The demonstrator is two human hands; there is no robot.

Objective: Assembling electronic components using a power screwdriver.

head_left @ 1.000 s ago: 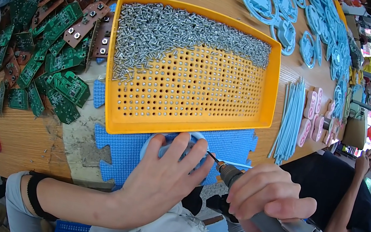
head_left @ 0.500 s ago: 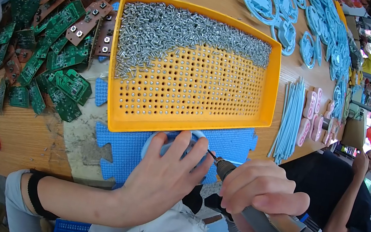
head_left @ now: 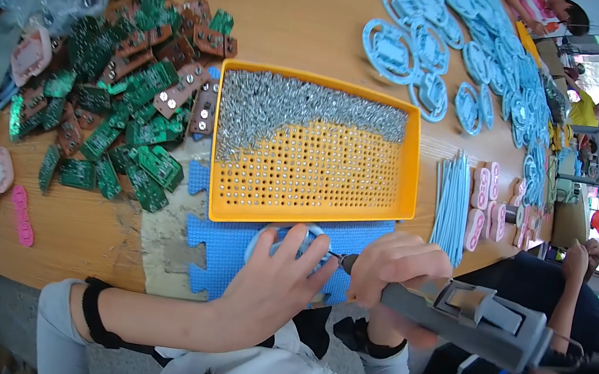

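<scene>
My left hand grips a round light blue plastic part, its fingers curled over the top and covering most of it. The part rests on a blue foam mat in front of the yellow tray. In my right hand is a grey electric screwdriver, held almost level. Its bit reaches left to the right edge of the part, beside my left fingertips; exactly where it touches is hidden. Just beyond both hands, the yellow tray carries loose silver screws and a perforated plate with screws in many holes.
Green and brown circuit boards lie heaped at left, near pink plastic parts. Light blue sticks and pink pieces lie right of the tray. Many light blue frames spread behind. A person in dark clothing sits at right.
The screwdriver has swung to a more level angle, its bit still at the part. My left hand keeps its grip. The whole view has shifted, showing more of the table's far side.
</scene>
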